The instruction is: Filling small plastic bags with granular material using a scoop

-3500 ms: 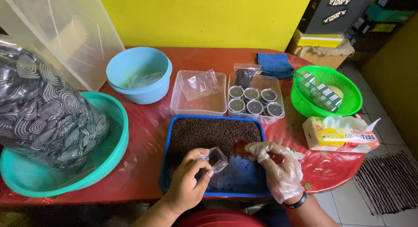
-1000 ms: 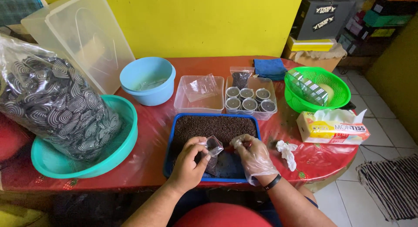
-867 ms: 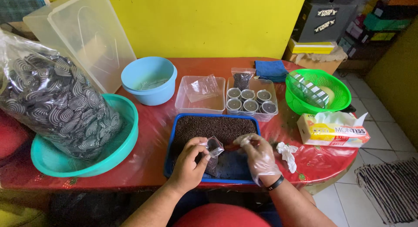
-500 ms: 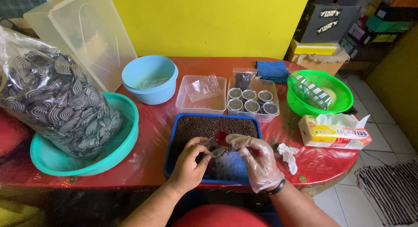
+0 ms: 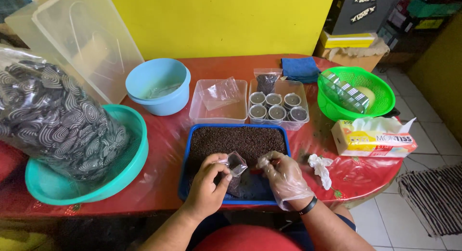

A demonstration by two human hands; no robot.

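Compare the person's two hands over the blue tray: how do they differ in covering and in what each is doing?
The right hand wears a clear plastic glove and a dark wristband; the left hand is bare. The left hand pinches a small clear bag partly filled with dark granules, while the right hand's fingertips sit just beside the bag's mouth. Both are over the near end of the blue tray of dark granules.

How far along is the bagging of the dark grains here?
Done: six filled cups sit in a clear tub. In hand: the left hand holds a small plastic bag open while the gloved right hand fills it. Left: the blue tray remains mostly full.
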